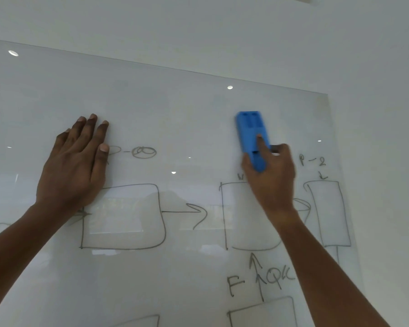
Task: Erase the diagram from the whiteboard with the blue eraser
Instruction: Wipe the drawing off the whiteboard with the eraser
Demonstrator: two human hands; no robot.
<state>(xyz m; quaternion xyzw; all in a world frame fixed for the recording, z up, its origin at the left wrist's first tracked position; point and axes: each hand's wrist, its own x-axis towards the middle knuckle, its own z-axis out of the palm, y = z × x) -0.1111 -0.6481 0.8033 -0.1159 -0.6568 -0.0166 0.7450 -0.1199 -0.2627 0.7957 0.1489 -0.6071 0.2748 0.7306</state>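
While the right hand (pixel 270 175) reached up the board, the blue eraser (pixel 252 140) lay long-side up against the glass whiteboard (pixel 175 109), high on its right part, above the drawn boxes. Its upper two thirds stood clear of the hand; its lower end sat inside the grip. The index finger (pixel 262 143) lay straight along the eraser's ridged back, its tip near the middle of the block, pressing it to the board. The thumb showed at the eraser's left edge, low down, and the other fingers curled round the right edge, so the block was pinched between thumb and fingers. That hand looked slightly blurred. The right forearm ran from the lower right corner up and leftward, the wrist crossing the middle box of the diagram (pixel 248 215).

The left hand (pixel 73 166) lay flat on the board to the far left of the eraser, well apart from it, palm down. Its four fingers pointed up and were held close together, the thumb set a little to the right, its tip touching a small drawn loop. The heel of that hand covered the upper left corner of the left box (pixel 125 215). The left forearm came up from the lower left edge.

Marker lines remained on the board: an arrow (pixel 194 213) between the two boxes, a tall box (pixel 328 213) on the right with writing above it, and letters near the bottom.
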